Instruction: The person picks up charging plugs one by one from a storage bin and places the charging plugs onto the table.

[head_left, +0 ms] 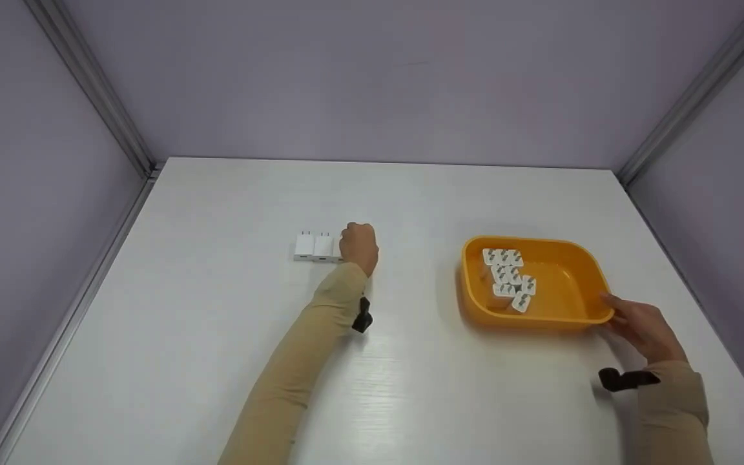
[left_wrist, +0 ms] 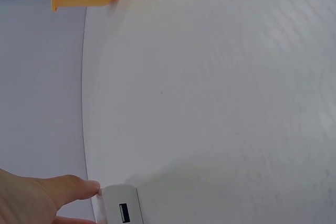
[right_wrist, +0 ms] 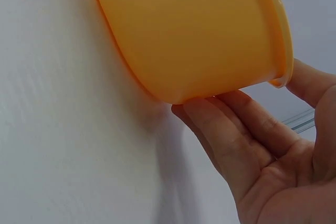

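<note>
Head view: the left hand (head_left: 359, 248) set a white USB charger at the right end of the row of two chargers (head_left: 314, 246), at 9 o'clock from the orange tub (head_left: 595, 271); its finger state could not be told here. More chargers (head_left: 509, 278) lay in the tub. Judged step: placing; next, release squarely.

Left wrist view: fingertips (left_wrist: 86, 187) touched the charger (left_wrist: 122, 205) on the white table (left_wrist: 220, 87).

Right wrist view: the right hand (right_wrist: 273, 150), fingers straight and together, thumb over the rim, steadied the tub. Lilac walls enclosed the table.
</note>
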